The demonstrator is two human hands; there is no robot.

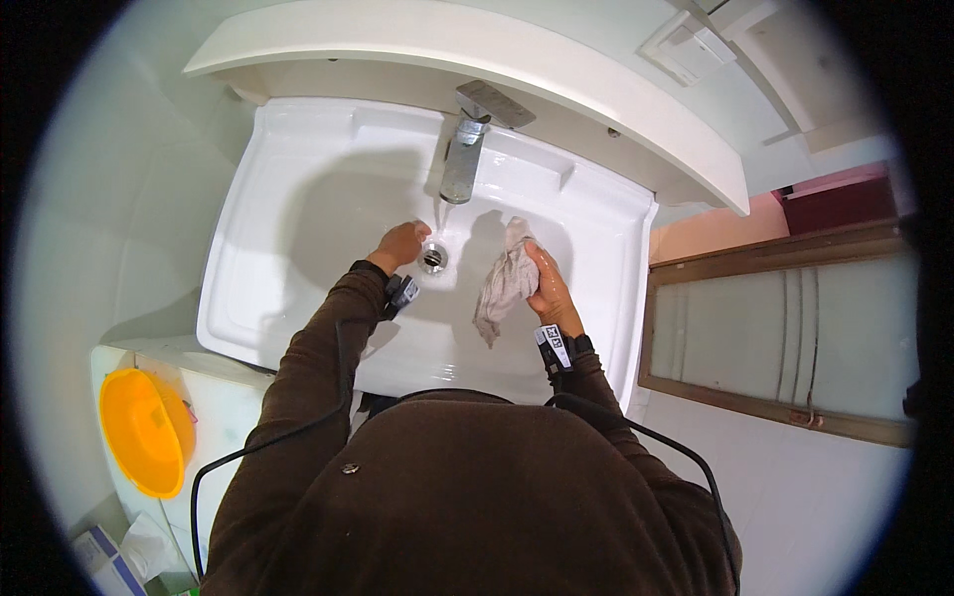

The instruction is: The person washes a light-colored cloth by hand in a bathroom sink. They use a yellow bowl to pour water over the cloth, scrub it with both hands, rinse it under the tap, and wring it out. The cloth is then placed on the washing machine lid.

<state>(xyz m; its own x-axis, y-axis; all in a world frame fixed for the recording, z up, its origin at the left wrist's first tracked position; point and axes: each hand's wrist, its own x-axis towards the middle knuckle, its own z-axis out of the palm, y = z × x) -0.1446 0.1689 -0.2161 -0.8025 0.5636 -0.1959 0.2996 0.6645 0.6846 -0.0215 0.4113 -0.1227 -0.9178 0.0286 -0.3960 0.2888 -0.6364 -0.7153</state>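
Observation:
My right hand grips a wet, crumpled grey-beige cloth over the right half of a white ceramic washbasin. One end of the cloth hangs down towards me. My left hand is just left of the metal drain, fingers curled by a thin stream of water. That water falls from the chrome single-lever faucet at the back of the basin. Nothing shows in the left hand, though its palm side is hidden.
A pale ledge curves over the basin's back. To the left, an orange plastic bowl is on a white counter, near a tissue box. A framed glass panel stands at the right. Black cables run along both arms.

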